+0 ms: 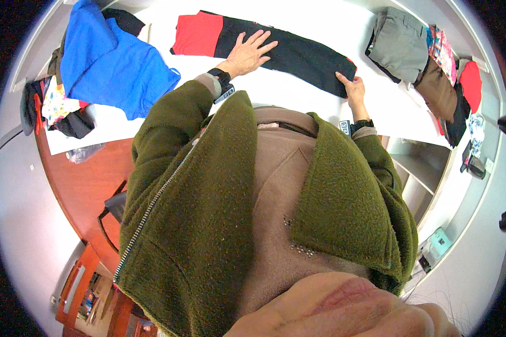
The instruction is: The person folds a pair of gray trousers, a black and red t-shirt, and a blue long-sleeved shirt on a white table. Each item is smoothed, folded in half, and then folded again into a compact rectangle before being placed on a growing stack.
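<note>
At the left, a blue garment [112, 67] lies loosely spread over the inner part of a mixed heap [56, 104], which seems set aside to leave the middle of the white table [287, 92] for one piece. There, in front of the person, the black garment [303, 53] with a red end lies long and narrow. The left hand [246, 57] rests on it palm down, fingers spread wide and grasping nothing, probably to keep the cloth flat and steady. The right hand [352, 88] is at the far right end, its thumb side over the edge; the other fingers are partly hidden, so I cannot tell whether it pinches the cloth. Beyond, grey trousers [399, 45] lie folded compactly beside a brown garment [437, 90].
</note>
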The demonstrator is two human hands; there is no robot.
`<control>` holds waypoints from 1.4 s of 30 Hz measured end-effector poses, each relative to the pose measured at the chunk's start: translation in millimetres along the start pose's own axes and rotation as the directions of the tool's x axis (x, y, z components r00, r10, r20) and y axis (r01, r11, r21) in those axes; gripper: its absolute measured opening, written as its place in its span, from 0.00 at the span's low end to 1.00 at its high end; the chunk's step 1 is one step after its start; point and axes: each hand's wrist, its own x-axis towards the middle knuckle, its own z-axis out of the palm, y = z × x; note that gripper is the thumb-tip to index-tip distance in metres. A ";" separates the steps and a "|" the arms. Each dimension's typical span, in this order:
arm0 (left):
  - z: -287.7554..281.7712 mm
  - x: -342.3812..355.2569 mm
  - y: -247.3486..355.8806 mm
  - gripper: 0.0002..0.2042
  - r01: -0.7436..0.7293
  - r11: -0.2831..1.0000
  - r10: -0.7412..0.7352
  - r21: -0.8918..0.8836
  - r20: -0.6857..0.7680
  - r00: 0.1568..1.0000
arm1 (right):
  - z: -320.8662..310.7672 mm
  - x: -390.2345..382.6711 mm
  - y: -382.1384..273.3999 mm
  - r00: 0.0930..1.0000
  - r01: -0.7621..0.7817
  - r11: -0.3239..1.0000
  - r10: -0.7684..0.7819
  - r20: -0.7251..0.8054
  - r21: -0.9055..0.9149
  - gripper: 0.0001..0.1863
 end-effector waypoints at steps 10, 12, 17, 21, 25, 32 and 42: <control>13.2 -5.5 3.8 0.26 0.037 0.996 -0.047 0.081 0.131 0.990 | -10.7 -9.5 -54.3 0.894 -0.284 0.764 -0.008 0.448 0.580 0.19; 12.1 -5.6 5.3 0.26 0.046 0.995 -0.058 0.083 0.147 0.987 | -10.4 -14.9 -81.2 0.862 -0.269 0.766 -0.079 0.501 0.584 0.17; 7.5 -5.9 8.4 0.26 0.057 0.992 -0.075 0.115 0.160 0.984 | 13.2 -28.8 -145.7 0.828 -0.071 0.874 -0.217 0.516 0.480 0.17; 8.2 -7.8 6.5 0.25 0.062 0.996 -0.072 0.071 0.148 0.986 | 61.2 -33.4 -182.7 0.704 0.138 0.912 -0.365 0.609 0.386 0.19; 23.9 -14.5 -3.3 0.27 0.025 0.747 -0.255 -0.664 -0.252 0.934 | 91.8 -36.1 -179.2 0.628 0.271 0.893 -0.448 0.637 0.360 0.23; 65.0 -14.4 -16.2 0.25 0.034 0.958 -0.072 -0.284 -0.123 0.990 | 109.3 -36.3 -119.6 0.467 0.864 0.495 -0.712 0.524 -0.098 0.31; 25.3 -9.7 -5.1 0.27 0.027 0.997 -0.017 -0.079 0.125 0.992 | 126.8 -62.1 -96.5 0.469 0.835 0.071 -0.611 0.638 -0.546 0.43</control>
